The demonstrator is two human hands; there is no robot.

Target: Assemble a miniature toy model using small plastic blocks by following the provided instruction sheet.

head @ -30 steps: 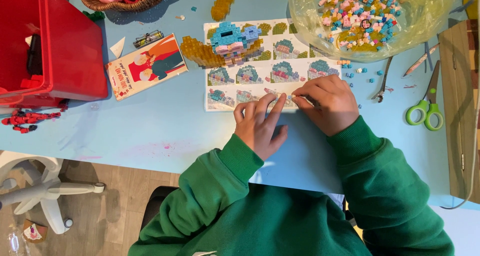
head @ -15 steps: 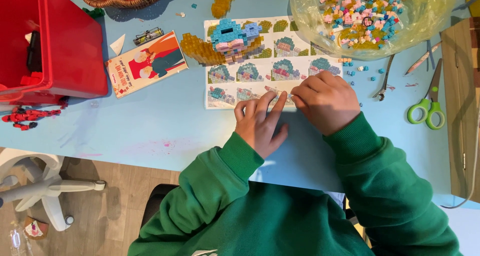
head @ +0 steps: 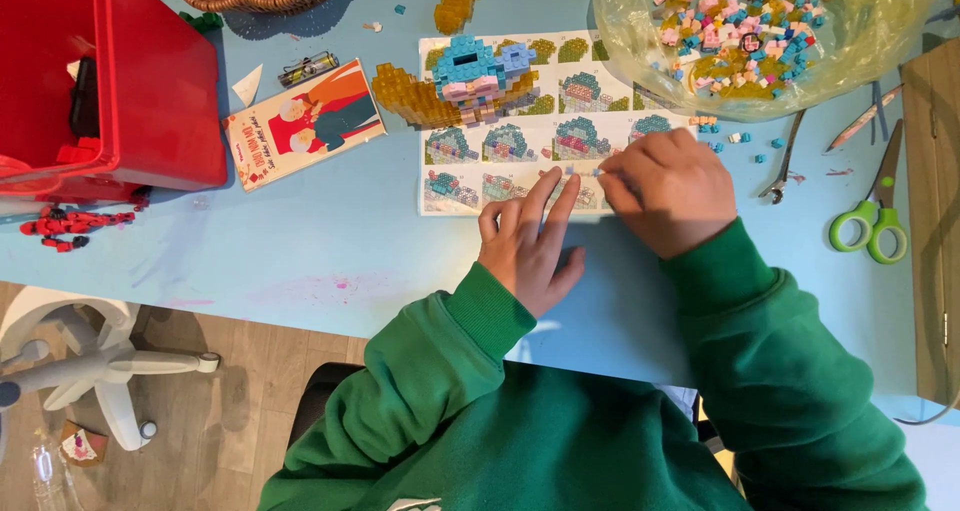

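We rest our left hand (head: 528,246) flat and open on the lower edge of the sheet (head: 530,121), fingers spread and pointing up it; just to its right, our right hand (head: 665,191) curls closed, fingertips pinching a tiny piece (head: 570,172) we can barely make out. Beyond the left hand sits the model (head: 465,76) on the sheet; beyond the right hand lies the bag (head: 850,41) of bricks; scissors (head: 875,221) lie well right.
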